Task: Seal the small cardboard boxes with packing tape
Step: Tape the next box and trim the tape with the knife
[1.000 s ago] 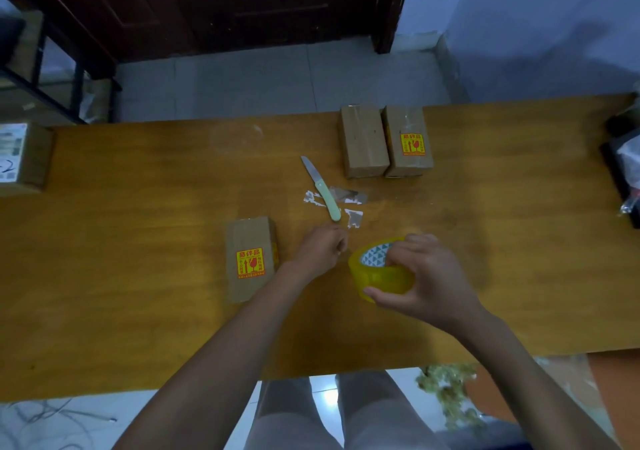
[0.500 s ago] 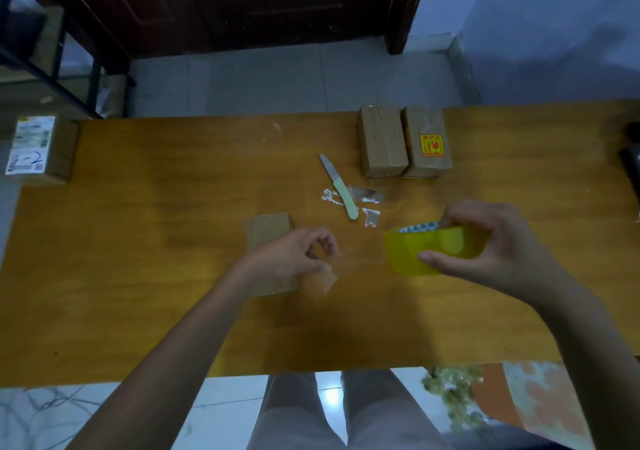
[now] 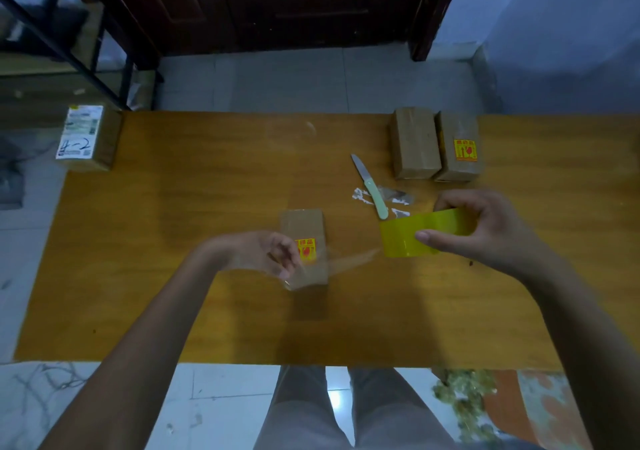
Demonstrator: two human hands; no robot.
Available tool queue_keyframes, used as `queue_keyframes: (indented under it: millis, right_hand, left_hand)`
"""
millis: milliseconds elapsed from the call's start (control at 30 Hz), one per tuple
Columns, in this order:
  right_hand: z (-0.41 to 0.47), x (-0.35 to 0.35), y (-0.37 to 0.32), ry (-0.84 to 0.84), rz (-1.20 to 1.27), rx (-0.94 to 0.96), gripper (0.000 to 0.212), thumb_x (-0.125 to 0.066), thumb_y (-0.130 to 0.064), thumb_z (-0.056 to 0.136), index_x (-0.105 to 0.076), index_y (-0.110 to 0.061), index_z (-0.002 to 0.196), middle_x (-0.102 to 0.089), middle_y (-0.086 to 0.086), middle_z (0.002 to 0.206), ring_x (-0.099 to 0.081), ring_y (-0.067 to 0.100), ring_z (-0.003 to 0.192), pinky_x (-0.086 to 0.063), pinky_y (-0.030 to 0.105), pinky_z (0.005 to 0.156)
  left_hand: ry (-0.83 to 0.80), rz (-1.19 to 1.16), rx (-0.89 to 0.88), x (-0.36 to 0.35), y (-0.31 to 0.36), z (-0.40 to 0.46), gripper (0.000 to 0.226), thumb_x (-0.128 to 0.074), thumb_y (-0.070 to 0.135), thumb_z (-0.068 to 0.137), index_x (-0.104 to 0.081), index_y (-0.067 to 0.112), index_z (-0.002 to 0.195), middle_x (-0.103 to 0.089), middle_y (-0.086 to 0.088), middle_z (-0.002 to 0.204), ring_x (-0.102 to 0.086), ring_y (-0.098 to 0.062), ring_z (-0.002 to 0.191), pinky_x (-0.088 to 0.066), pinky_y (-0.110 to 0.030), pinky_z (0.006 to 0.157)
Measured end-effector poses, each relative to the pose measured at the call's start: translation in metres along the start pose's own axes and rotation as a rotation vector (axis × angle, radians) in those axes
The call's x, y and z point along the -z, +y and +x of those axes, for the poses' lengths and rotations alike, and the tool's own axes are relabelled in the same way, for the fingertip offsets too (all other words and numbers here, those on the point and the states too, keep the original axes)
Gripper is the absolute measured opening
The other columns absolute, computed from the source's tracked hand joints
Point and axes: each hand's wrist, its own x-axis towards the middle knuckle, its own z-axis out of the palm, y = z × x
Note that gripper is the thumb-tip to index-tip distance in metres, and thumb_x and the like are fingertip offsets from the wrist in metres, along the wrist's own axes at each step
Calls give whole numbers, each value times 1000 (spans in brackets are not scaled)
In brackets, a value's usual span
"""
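Spanning the whole lower view, the wooden table (image 3: 145, 227) carries everything, and the small cardboard box (image 3: 304, 222) to be sealed lies flat on it directly beneath the left hand's fingertips. That box looks light and fairly stiff, likely to skid on the smooth wood if pressed sideways, so pinning it from above along its long edges seems the safer hold. Farther out, well beyond the right fingers, two more small boxes (image 3: 436, 148) stand side by side touching each other, and a labelled box (image 3: 86, 137) sits at the table's far left corner, well apart from either hand. The right hand (image 3: 485, 227) grips the yellow tape roll (image 3: 412, 238), thumb across its near face and fingers curled over its far edge; the roll is rigid and easy to hold by its rim. The left hand (image 3: 263, 252) pinches the free end of a clear tape strip (image 3: 349, 259) drawn taut from the roll across the box; this film is thin, floppy and sticky, liable to fold on itself, so tension matters. A knife (image 3: 370, 189) with a pale handle lies just beyond the right fingers, among small tape scraps (image 3: 398, 201); nothing lies between the strip and the box.
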Motion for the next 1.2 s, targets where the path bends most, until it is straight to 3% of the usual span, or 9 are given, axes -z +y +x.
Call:
queue_keyframes:
  millis: [67, 167, 333, 533, 667, 767, 900, 1000, 1200]
  right_hand:
    - [2, -7, 2, 1, 6, -17, 37, -76, -54, 72, -60, -21, 69, -57, -4, 61, -53, 8, 50, -36, 14, 42]
    - [3, -22, 10, -7, -5, -51, 40, -73, -59, 70, -61, -20, 69, -58, -2, 64, -53, 7, 55, -34, 12, 48]
    - [0, -49, 31, 1, 17, -158, 41, -70, -66, 70, -62, -25, 72, -60, -4, 64, -53, 6, 54, -36, 17, 47]
    - [-2, -69, 56, 74, -88, -287, 47, -62, -76, 65, -60, -29, 73, -58, -3, 64, -52, 8, 56, -35, 23, 49]
    - [3, -79, 65, 99, -114, -328, 45, -66, -80, 64, -57, -36, 71, -60, -10, 68, -56, -5, 65, -40, 17, 51]
    - [9, -85, 70, 71, -122, -370, 44, -60, -76, 64, -59, -32, 74, -59, -8, 68, -55, -4, 61, -38, 21, 51]
    - [15, -90, 71, 43, -125, -384, 40, -63, -69, 69, -59, -31, 83, -56, -15, 67, -54, -9, 61, -37, 9, 50]
    - [17, -94, 72, 35, -121, -375, 43, -65, -65, 72, -62, -25, 88, -56, -14, 68, -54, -6, 59, -37, 8, 50]
    - [18, -101, 82, 39, -190, -395, 52, -70, -59, 78, -68, -14, 103, -55, -15, 76, -52, 2, 67, -36, 12, 53]
  left_hand:
    - [44, 0, 7, 3, -11, -9, 24, -72, 4, 84, -64, 8, 106, -69, 1, 96, -64, -10, 90, -50, -29, 86]
    - [82, -26, 32, 8, -24, -17, 12, -74, 11, 83, -67, 18, 91, -71, 6, 94, -63, -10, 89, -48, -32, 88]
    - [227, 99, 94, 18, -35, -16, 5, -73, 24, 85, -69, 25, 88, -68, 6, 91, -59, -12, 87, -43, -32, 86]
    - [261, -1, 82, 22, -38, 1, 9, -62, 9, 93, -61, 15, 87, -66, 5, 74, -55, -9, 68, -42, -16, 59]
    - [349, 18, 93, 26, -42, 12, 8, -63, 7, 92, -60, 13, 88, -64, 3, 70, -56, -9, 66, -42, -21, 60]
    - [375, 21, 93, 29, -45, 17, 11, -65, 4, 90, -60, 13, 86, -64, 1, 71, -55, -11, 65, -42, -20, 57]
    - [405, 51, 118, 31, -50, 20, 7, -65, 6, 90, -60, 11, 88, -67, -2, 76, -56, -10, 64, -44, -22, 59]
    - [418, 81, 136, 33, -51, 22, 5, -64, 8, 91, -60, 8, 92, -67, -3, 79, -56, -12, 67, -44, -24, 62]
    - [460, 93, 128, 34, -54, 26, 7, -65, 4, 90, -59, 8, 89, -63, 0, 73, -54, -7, 62, -40, -8, 46]
